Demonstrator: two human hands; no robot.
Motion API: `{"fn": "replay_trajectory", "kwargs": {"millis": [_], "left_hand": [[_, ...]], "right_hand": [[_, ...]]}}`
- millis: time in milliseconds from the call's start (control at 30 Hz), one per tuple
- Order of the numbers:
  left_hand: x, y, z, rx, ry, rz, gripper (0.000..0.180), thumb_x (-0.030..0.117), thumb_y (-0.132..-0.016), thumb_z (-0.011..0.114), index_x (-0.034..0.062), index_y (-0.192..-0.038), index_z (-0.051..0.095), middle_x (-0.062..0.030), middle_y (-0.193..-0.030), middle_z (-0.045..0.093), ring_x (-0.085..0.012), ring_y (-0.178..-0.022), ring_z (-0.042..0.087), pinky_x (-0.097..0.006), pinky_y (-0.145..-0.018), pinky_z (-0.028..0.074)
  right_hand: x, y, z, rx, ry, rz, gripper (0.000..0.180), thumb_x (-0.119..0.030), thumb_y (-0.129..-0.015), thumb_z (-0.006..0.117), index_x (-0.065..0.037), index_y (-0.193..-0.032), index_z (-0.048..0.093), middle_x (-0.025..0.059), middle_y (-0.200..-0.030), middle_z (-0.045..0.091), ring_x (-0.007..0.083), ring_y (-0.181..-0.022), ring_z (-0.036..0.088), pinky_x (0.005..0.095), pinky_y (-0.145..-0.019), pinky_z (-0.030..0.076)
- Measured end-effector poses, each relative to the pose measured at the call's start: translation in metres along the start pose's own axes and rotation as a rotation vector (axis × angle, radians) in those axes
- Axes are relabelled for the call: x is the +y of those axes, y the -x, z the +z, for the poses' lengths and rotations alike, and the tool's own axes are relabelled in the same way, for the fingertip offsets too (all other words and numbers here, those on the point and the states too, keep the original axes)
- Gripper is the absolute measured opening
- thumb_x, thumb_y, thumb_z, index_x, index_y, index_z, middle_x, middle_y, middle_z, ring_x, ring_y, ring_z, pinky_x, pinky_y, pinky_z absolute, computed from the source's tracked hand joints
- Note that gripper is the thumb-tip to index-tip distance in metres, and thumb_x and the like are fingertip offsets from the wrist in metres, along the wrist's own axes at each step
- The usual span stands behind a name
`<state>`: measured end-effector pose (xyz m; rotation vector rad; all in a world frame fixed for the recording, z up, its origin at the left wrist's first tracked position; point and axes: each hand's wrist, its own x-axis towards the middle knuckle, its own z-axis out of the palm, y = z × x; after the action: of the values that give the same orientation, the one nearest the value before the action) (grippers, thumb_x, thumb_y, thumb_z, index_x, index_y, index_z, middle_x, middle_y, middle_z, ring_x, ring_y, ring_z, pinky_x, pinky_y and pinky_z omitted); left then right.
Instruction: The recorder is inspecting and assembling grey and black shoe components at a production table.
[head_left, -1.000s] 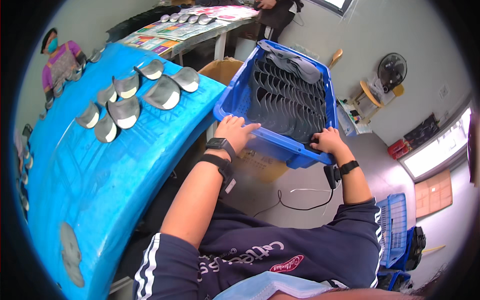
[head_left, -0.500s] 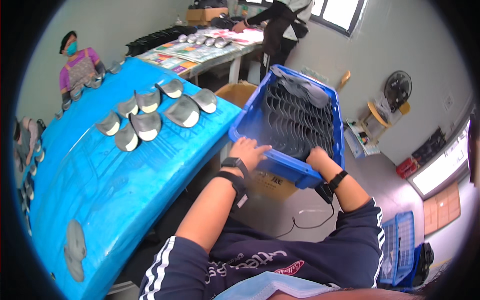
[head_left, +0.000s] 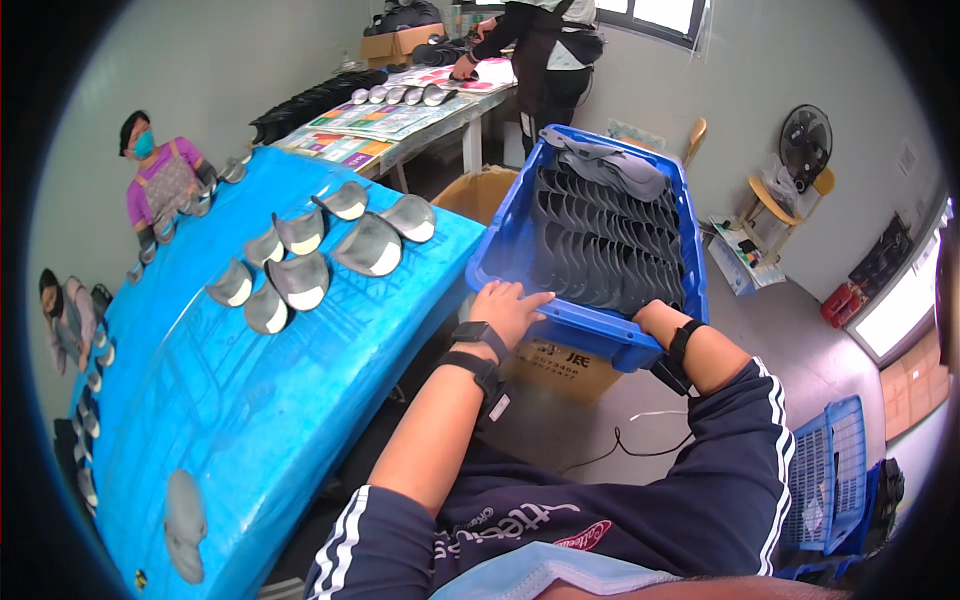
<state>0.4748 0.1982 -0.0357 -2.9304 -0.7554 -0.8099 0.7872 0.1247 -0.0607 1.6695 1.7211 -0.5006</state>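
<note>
While left hand (head_left: 508, 308) lies partly spread over crate rim (head_left: 598, 321), clench unclear | right hand (head_left: 654, 314) inside, grip hidden

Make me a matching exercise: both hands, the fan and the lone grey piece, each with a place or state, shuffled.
Column one
1. Left hand
2. Right hand
3. Fan
4. Lone grey piece

Column two
A. Black, in the picture's upper right
B. Lying on the near end of the blue-covered table
C. At the near rim of the blue crate
D. Reaching into the crate, fingertips hidden

Pairs: 1-C, 2-D, 3-A, 4-B
</note>
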Motion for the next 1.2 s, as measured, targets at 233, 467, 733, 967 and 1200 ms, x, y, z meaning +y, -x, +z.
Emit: {"fn": "replay_trajectory", "kwargs": {"millis": [233,467,733,967,1200], "left_hand": [[0.006,-0.002,-0.009,-0.083,0.034,-0.061,0.033,0.031,-0.082,0.06,0.028,-0.114,0.06,-0.0068,-0.089,0.057,-0.0232,-0.096,0.055,-0.039,-0.095,0.035],[-0.003,0.014,0.0,-0.004,-0.007,-0.04,0.04,0.028,-0.085,0.056,0.0264,-0.125,0.052,-0.0107,-0.107,0.055,-0.0289,-0.111,0.049,-0.045,-0.101,0.032],[-0.006,0.093,-0.115,-0.394,0.514,-0.05,0.043,0.025,-0.094,0.045,0.006,-0.132,0.042,-0.017,-0.128,0.049,-0.0314,-0.123,0.043,-0.043,-0.107,0.026],[0.014,0.232,-0.257,-0.148,0.312,-0.489,0.029,0.011,-0.084,0.056,0.0021,-0.112,0.06,-0.0155,-0.115,0.06,-0.0319,-0.108,0.055,-0.04,-0.098,0.037],[0.025,0.44,-0.314,0.482,-0.128,-1.183,0.025,0.014,-0.091,0.053,-0.001,-0.11,0.059,-0.016,-0.111,0.059,-0.0279,-0.106,0.053,-0.035,-0.095,0.037]], "right_hand": [[0.001,0.004,0.005,0.015,-0.065,-0.003,0.027,-0.023,-0.078,0.061,-0.006,-0.098,0.066,0.0118,-0.096,0.067,0.0234,-0.084,0.065,0.0323,-0.075,0.051],[-0.004,0.035,-0.024,0.395,-0.486,-0.286,0.022,-0.018,-0.081,0.059,-0.004,-0.096,0.067,0.0116,-0.093,0.067,0.0204,-0.08,0.065,0.0307,-0.073,0.051],[0.0,0.153,-0.033,1.909,-1.168,-0.069,0.019,-0.016,-0.092,0.054,0.0,-0.095,0.063,0.0023,-0.075,0.06,0.0073,-0.069,0.055,0.0207,-0.065,0.044],[-0.06,0.209,-0.053,2.255,-1.118,-0.294,0.022,-0.016,-0.094,0.048,0.002,-0.095,0.061,0.0082,-0.083,0.061,0.0108,-0.068,0.055,0.0245,-0.065,0.046],[-0.198,0.148,-0.107,1.65,-0.839,-0.897,0.018,-0.013,-0.088,0.05,0.0,-0.091,0.062,0.0124,-0.083,0.063,0.0239,-0.07,0.06,0.0342,-0.066,0.047]]}}
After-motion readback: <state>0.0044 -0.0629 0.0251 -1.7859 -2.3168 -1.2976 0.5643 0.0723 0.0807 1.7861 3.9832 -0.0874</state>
